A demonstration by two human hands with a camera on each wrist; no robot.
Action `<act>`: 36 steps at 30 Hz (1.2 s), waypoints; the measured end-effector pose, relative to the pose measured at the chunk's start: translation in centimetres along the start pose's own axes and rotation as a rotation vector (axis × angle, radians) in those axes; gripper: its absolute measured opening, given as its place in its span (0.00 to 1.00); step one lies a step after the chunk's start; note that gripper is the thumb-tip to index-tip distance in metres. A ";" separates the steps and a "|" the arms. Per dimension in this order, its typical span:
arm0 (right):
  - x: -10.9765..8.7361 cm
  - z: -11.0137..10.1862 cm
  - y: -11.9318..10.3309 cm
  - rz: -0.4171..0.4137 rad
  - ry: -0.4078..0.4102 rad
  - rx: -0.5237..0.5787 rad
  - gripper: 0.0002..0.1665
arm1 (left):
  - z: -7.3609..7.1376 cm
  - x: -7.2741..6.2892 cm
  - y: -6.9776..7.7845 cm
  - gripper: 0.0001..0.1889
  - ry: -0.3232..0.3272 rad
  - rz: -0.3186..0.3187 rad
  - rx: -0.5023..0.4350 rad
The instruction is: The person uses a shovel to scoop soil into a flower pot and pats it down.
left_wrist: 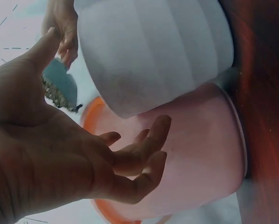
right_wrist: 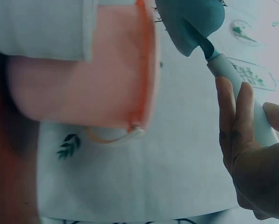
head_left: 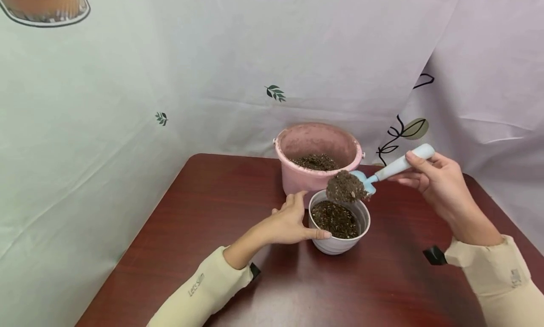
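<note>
In the head view my right hand (head_left: 444, 185) holds a small garden trowel (head_left: 399, 168) by its pale handle, pinched between thumb and fingers. The blue blade (right_wrist: 197, 23) carries a heap of dark soil (head_left: 346, 186) above a white flower pot (head_left: 335, 246). Soil (head_left: 335, 218) also lies inside that pot, below its rim. My left hand (head_left: 289, 223) is at the pot's left side, its thumb by the front of the rim. In the left wrist view its fingers (left_wrist: 158, 130) are spread and loosely bent beside the pot, gripping nothing.
Directly behind the pot stands a pink bucket (head_left: 293, 178) with more soil (head_left: 316, 162) in it. Both containers stand on a dark red wooden table (head_left: 221, 199). Pale printed cloth (head_left: 221, 72) hangs behind the table and at its sides.
</note>
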State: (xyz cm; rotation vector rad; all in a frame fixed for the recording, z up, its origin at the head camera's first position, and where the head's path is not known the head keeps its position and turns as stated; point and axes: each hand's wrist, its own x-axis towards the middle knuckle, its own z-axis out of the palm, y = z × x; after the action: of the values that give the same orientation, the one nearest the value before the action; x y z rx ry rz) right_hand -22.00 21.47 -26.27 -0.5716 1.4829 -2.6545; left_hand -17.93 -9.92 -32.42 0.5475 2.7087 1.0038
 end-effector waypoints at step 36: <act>-1.6 -0.1 1.1 -0.104 0.150 -0.697 0.06 | 1.4 1.1 -0.7 0.52 0.026 0.057 -0.015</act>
State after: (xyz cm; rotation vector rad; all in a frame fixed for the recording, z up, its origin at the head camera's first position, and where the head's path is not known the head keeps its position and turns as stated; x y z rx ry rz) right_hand -20.68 21.29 -27.70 -0.4845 2.4967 -2.2277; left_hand -18.71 -9.14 -34.05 0.6167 2.7205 1.0519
